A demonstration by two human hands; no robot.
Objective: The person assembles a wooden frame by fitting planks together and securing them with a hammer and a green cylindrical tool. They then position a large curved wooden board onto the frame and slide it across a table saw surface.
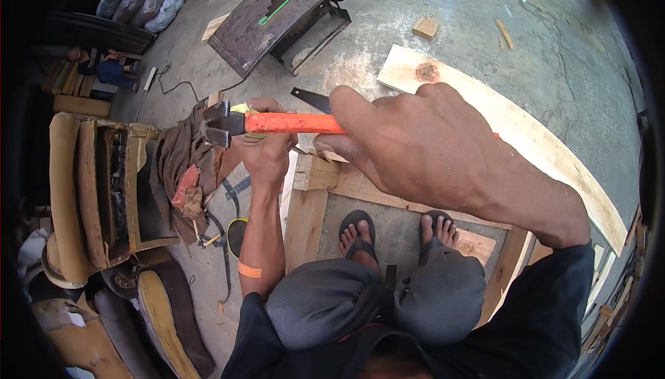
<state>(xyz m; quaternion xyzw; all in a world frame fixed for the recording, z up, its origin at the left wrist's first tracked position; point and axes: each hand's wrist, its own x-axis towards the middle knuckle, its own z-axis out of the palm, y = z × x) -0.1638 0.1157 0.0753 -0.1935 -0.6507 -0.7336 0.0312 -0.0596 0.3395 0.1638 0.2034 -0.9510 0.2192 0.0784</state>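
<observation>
My right hand (422, 145) is closed round the orange handle of a claw hammer (294, 123), held level in front of me. The hammer's dark head points left and passes in front of my left hand (267, 154). My left hand is closed on what looks like a chisel, mostly hidden; a yellow-green end (240, 108) shows behind the hammer and a thin dark tip by the wood. Just right of that hand is the corner of a wooden frame (308, 213) lying round my feet. Whether the tip touches the wood I cannot tell.
Beyond my hands lie a handsaw (312, 98) and a wide plank (526, 133). A table saw (277, 15) stands at the far left. A small wood block (425, 29) sits farther right. Dismantled upholstered chair parts (97, 192) and brown cloth (176, 161) crowd the left.
</observation>
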